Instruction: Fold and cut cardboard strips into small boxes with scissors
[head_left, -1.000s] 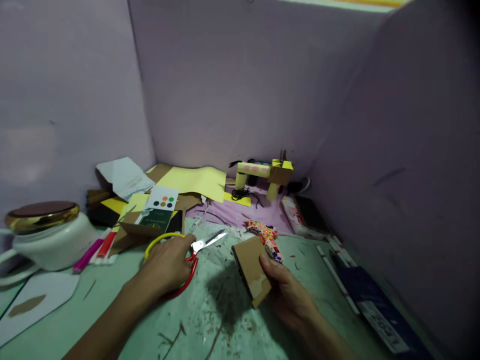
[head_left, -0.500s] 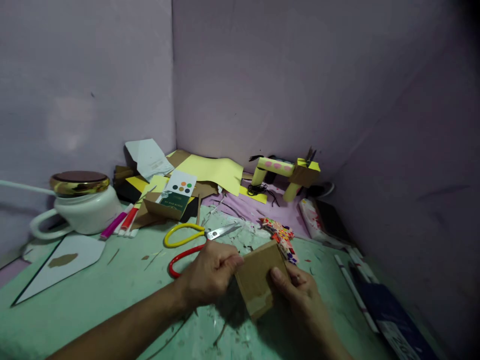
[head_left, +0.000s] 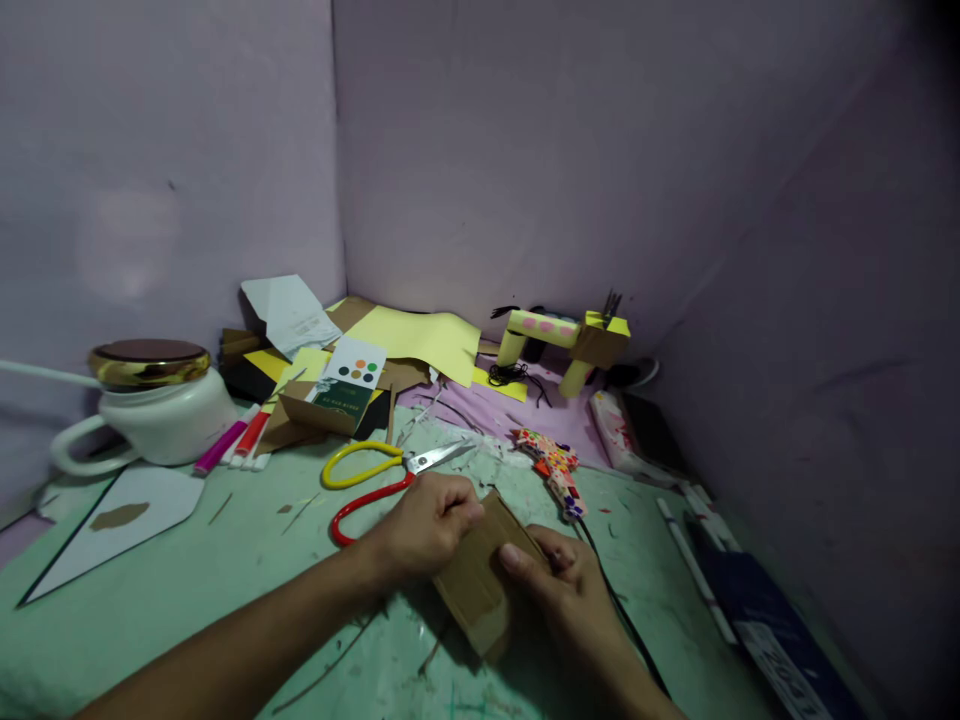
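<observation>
Between my two hands is a small brown cardboard box (head_left: 480,575), tilted above the table. My left hand (head_left: 435,525) is closed, its thumb and fingers pinching the box's upper left edge. My right hand (head_left: 566,600) grips the right side, thumb lying on the flat face and fingers behind it, partly hidden. Just beyond my left hand lie scissors (head_left: 409,460) with one yellow and one red handle, blades apart. Past the box rests a glue gun with a colourful patterned cover (head_left: 551,465), its black cord running down behind my right hand.
A white lidded mug (head_left: 161,410) and markers (head_left: 232,440) stand left, near a white card piece (head_left: 105,530). Yellow paper (head_left: 420,340) and cardboard scraps lie at the back. A yellow-and-brown paper animal figure (head_left: 562,340) stands behind. A dark blue box (head_left: 780,610) lies right.
The cardboard box has turned and shifted slightly left and down, with both hands still on it. The black cord now shows beside my right hand. The whole view has shifted a little.
</observation>
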